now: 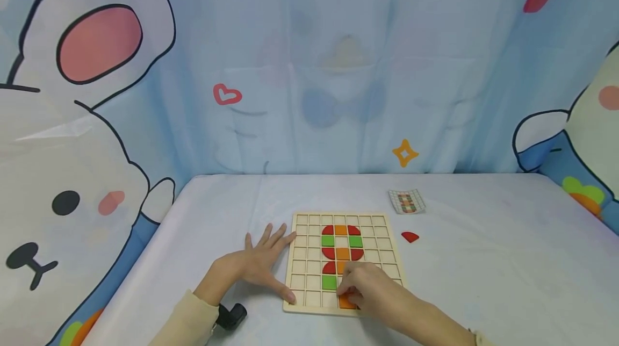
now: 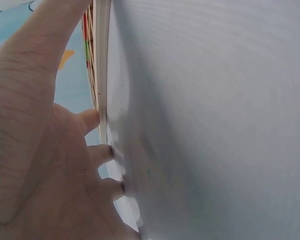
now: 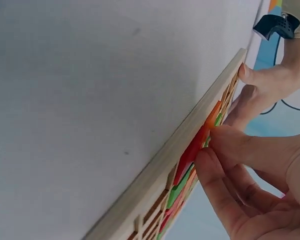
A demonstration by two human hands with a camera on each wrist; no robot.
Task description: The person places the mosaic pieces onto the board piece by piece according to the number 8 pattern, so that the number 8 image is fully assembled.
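A wooden grid board [image 1: 304, 311] lies on the table, with red rounded-corner tiles, green tiles [image 1: 329, 282] and orange tiles set in its cells. My left hand [image 1: 266, 262] spreads its fingers along the board's left side, thumb on the lower-left corner and one fingertip at the left edge. Over the bottom rows, my right hand [image 1: 369, 287] has thumb and forefinger brought together at an orange tile [image 1: 347, 302]. From the right wrist, those fingertips pinch at the orange tile [image 3: 212, 116], beside a red tile [image 3: 190, 156]. The hand hides the board's lower right cells in the head view.
One loose red tile [image 1: 410, 237] lies right of the board. Behind it is a small pattern card [image 1: 407, 202] with a coloured grid picture. A black wrist device [image 1: 232, 316] sits at my left wrist. A printed blue curtain [image 1: 338, 120] hangs behind the table.
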